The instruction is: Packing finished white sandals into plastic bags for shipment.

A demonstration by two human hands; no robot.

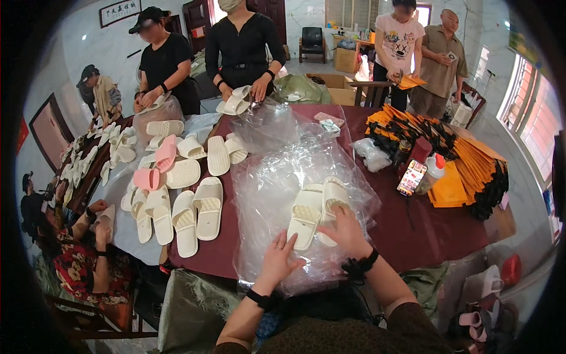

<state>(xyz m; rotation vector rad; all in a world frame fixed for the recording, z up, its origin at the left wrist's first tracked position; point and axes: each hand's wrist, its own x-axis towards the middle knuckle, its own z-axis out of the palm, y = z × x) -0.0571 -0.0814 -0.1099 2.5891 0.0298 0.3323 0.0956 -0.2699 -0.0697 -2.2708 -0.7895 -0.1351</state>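
Grip, right hand: fingers spread, palm down on the cream slipper pair, pressing through clear film; nothing pinched.
Grip, left hand: fingers splayed flat on the clear plastic bag just beside the slipper heels, holding the film down.
Slipper pair: stacked side by side, toes pointing away, lying on or inside the top bag of the heap; cannot tell whether fully inside.
Bag heap: crinkled transparent sheets spread over the dark red table, near its front edge.
Step in hand: judged as bagging, with the pair being seated and the film smoothed.
Next move calls for: finding the bag mouth, keeping the pair aligned, sliding without snagging the thin film.
To the left: loose cream and pink slippers in rows.
To the right: phone, white bottle, orange-and-black card stacks.
Across the table: other people handling slippers.
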